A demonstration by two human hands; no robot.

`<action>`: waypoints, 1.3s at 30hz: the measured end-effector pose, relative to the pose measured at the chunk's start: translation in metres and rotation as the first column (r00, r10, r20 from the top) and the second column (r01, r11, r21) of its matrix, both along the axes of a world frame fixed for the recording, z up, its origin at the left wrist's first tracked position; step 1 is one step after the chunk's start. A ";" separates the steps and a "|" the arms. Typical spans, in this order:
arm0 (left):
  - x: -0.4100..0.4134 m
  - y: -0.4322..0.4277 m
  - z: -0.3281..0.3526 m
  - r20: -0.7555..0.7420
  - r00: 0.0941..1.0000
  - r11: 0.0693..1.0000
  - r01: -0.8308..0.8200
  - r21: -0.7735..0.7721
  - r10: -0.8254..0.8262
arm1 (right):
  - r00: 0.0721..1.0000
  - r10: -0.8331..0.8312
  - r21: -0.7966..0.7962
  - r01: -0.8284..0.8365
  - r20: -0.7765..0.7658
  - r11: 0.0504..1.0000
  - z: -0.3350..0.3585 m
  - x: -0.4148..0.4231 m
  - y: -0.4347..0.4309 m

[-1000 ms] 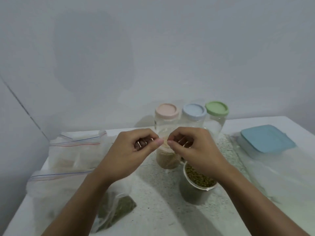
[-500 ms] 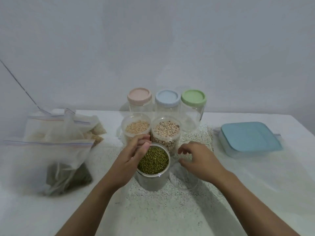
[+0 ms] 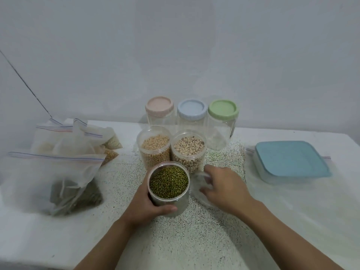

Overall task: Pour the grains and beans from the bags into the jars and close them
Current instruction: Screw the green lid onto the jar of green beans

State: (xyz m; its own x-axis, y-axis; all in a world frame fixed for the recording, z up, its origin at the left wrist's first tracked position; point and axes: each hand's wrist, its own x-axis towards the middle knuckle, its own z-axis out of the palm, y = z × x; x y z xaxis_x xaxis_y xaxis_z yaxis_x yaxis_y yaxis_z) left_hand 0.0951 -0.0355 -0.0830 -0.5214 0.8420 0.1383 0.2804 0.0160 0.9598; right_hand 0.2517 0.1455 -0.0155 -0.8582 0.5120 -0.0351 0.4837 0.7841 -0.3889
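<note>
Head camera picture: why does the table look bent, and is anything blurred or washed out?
Head view: wide-angle lens bends the edges of the table; light is soft and hazy, shadows faint; mung bean jar sharp; clear lid by the right hand nearly vanishes.

place: home kitchen | evidence: white counter (image 3: 292,221), lidded jars (image 3: 191,114), zip bags (image 3: 58,166)

Head cam is looking forward and down, close over the table (image 3: 292,221); wall (image 3: 175,45) is filling the upper frame.
</note>
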 end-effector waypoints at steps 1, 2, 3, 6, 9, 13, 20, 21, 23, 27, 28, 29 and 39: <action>0.000 0.001 -0.001 -0.014 1.000 1.000 -0.001 0.010 0.001 | 0.998 0.010 0.001 -0.010 -0.068 1.000 0.007 0.000 -0.001; -0.001 0.001 -0.001 -0.024 1.000 1.000 0.002 0.024 -0.001 | 0.990 0.017 0.007 -0.016 -0.137 1.000 0.012 -0.001 -0.002; -0.002 0.002 0.000 -0.035 0.999 0.999 0.010 0.034 -0.008 | 0.978 0.022 0.012 -0.020 -0.208 1.000 0.018 -0.001 -0.004; -0.005 0.008 0.009 -0.089 0.996 0.999 0.034 0.026 -0.032 | 0.933 0.032 -0.019 -0.041 -0.359 0.999 0.026 -0.005 -0.007; -0.009 0.012 0.012 -0.124 0.992 0.999 0.027 0.033 -0.023 | 0.919 0.065 -0.025 -0.081 -0.389 0.996 0.028 -0.012 -0.011; -0.010 0.014 0.008 -0.140 0.990 0.998 0.005 0.060 0.003 | 0.931 0.169 -0.031 -0.189 -0.324 0.982 0.026 -0.017 -0.018; -0.017 0.014 -0.003 -0.204 0.979 1.000 -0.022 -0.003 0.021 | 0.865 0.444 0.014 -0.454 -0.234 0.891 0.017 -0.030 -0.025; -0.018 0.014 -0.006 -0.224 0.974 1.000 -0.023 -0.012 0.019 | 0.856 0.469 0.008 -0.479 -0.218 0.878 0.016 -0.031 -0.024; -0.017 0.015 -0.007 -0.229 0.973 1.000 -0.012 -0.005 0.010 | 0.850 0.502 0.035 -0.504 -0.158 0.863 0.014 -0.034 -0.024; -0.016 0.018 -0.007 -0.285 0.958 0.999 0.004 0.045 0.009 | 0.841 0.531 0.035 -0.530 -0.102 0.847 0.019 -0.038 -0.025; -0.017 0.019 -0.008 -0.263 0.965 0.999 0.008 0.042 0.003 | 0.840 0.533 0.022 -0.534 -0.097 0.845 0.021 -0.040 -0.025; -0.017 0.019 -0.009 -0.245 0.970 0.999 0.011 0.034 -0.002 | 0.837 0.540 0.011 -0.541 -0.089 0.841 0.025 -0.041 -0.024; -0.011 0.016 -0.002 -0.148 0.988 0.999 -0.028 0.041 0.034 | 0.755 0.647 0.163 -0.655 0.108 0.737 0.050 -0.054 -0.029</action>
